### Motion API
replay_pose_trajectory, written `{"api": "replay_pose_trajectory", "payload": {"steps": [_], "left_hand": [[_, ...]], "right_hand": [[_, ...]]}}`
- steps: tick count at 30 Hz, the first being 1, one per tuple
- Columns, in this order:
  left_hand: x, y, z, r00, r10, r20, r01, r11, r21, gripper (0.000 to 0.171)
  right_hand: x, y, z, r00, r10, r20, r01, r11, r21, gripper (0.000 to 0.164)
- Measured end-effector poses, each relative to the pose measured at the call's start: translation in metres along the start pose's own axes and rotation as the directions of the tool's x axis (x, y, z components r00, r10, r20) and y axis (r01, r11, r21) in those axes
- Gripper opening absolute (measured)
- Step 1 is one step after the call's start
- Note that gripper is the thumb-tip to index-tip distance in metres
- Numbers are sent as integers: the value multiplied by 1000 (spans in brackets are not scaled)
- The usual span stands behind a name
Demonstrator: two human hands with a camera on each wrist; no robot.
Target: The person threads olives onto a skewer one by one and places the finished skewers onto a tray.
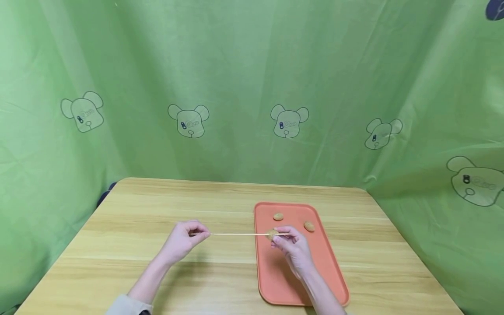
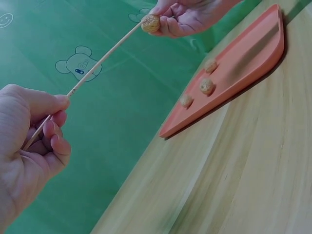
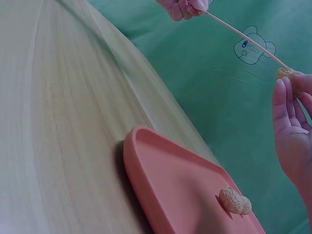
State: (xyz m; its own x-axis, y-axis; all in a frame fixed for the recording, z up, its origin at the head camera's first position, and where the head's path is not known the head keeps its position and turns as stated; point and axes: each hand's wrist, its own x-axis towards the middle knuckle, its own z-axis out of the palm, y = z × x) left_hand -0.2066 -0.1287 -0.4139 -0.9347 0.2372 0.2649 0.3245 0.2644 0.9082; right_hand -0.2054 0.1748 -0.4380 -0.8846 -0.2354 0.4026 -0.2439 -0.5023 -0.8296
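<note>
A thin wooden skewer [image 1: 236, 234] runs nearly level between both hands, above the table. My left hand [image 1: 182, 241] pinches its left end between thumb and fingers; in the left wrist view the skewer's tail lies across the palm. Around a tan, wrinkled ball [image 2: 150, 23] at the other end, my right hand [image 1: 295, 253] has its thumb and fingertips. In the head view the skewer shows on past the ball, between the fingers. Whether it pierces the ball cannot be told. Below the right hand lies a coral-pink tray [image 1: 271, 280].
More tan balls lie on the tray: one near its far edge [image 1: 278, 216], one by its right rim [image 1: 309, 226]. The left wrist view shows a third ball [image 2: 206, 86] there. A green curtain [image 1: 236, 153] with bear-head prints surrounds the wood-grain table [image 1: 220, 280].
</note>
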Motion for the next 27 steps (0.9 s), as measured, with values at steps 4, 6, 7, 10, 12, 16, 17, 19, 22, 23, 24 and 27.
{"api": "replay_pose_trajectory", "payload": {"steps": [4,6,7,10,12,16,17,19,22,23,24,27], "left_hand": [[1,0,1,1000,-4,-3,4,1000,1,9],[1,-1,2,1000,6,-2,-6,1000,3,9],[1,-1,2,1000,12,-1,-12,1000,6,9],[1,-1,4,1000,27,4,-27,1000,8,10],[1,0,4,1000,25,7,-26,1000,11,10],[0,1,5,1000,21,6,-21,1000,11,11],[0,1,5,1000,21,3,-21,1000,14,10],[1,0,6,1000,23,2,-23,1000,12,9],[1,-2,6,1000,24,4,-25,1000,7,9],[1,-2,7,1000,24,5,-24,1000,4,9],[2,-3,7,1000,22,5,-22,1000,1,9],[2,-3,8,1000,15,1,-15,1000,2,9]], "right_hand": [[0,1,0,1000,0,-5,0,1000,1,31],[1,1,0,1000,0,-5,0,1000,4,31],[1,1,0,1000,-2,-4,2,1000,7,32],[1,2,1,1000,-7,-4,7,1000,20,32],[1,2,1,1000,-9,-5,9,1000,29,32],[0,4,2,1000,0,-11,1,999,35,33],[0,4,2,1000,4,-15,-3,999,32,32],[0,5,3,1000,10,-24,-10,1000,26,32],[0,5,3,999,16,-34,-16,1000,18,31],[0,6,3,999,18,-36,-17,1000,17,30],[0,6,3,999,19,-37,-19,1000,17,30],[1,6,3,999,23,-39,-22,1000,16,30]]}}
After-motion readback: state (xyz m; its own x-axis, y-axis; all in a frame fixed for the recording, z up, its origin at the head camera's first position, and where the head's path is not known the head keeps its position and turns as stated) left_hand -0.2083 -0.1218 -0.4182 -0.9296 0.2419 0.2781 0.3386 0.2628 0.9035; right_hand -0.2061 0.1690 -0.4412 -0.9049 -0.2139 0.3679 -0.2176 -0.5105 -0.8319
